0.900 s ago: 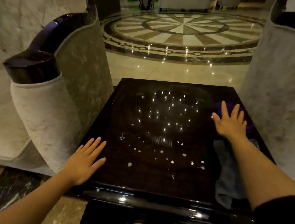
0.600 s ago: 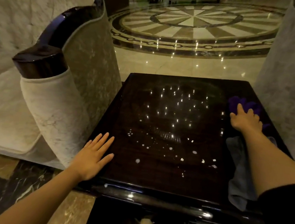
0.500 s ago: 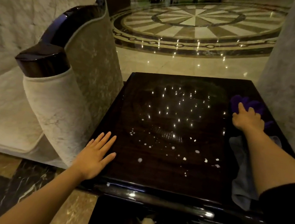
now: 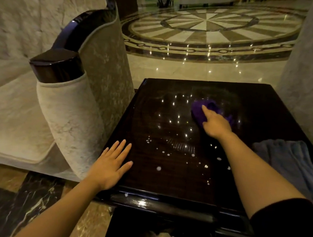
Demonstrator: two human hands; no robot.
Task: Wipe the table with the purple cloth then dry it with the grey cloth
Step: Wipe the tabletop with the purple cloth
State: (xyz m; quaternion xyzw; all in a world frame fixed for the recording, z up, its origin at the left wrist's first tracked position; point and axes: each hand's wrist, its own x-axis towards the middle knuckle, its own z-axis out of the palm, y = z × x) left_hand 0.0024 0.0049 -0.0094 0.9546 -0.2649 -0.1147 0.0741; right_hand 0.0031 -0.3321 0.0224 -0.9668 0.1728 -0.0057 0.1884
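Surface: dark, glossy, square wooden bench (image 4: 164, 179), set between pale upholstered armchairs (image 4: 69, 120); its polish mirrors ceiling lights, so it is judged hard and slick under fabric.
Soil: scattered white droplets (image 4: 158, 168) across the near half of the bench, not yet reached by any cloth.
Purple cloth: small, bunched purple fabric cloth (image 4: 199, 111) lying on the far middle of the bench, partly under the right hand; judged soft, light and limp, likely to slide easily and to fold over itself.
Right hand (image 4: 214, 123): grip curled down over the purple cloth, pressing it flat to the surface, one finger extended across its top; whether the fingertips pinch a fold cannot be told.
Left hand (image 4: 112, 166): grip spread flat, palm down on the near left corner of the bench, holding nothing, judged to be bracing.
Grey cloth: large, loosely draped grey-blue towelling cloth (image 4: 291, 163) at the right edge of the bench, beside the right forearm, untouched; judged soft, bulkier and absorbent.
Handling note: the purple cloth is best taken by a broad palm over its middle, with even pressure, drawn toward the droplets.
Stage: wiping under way, judged early; drying not begun.
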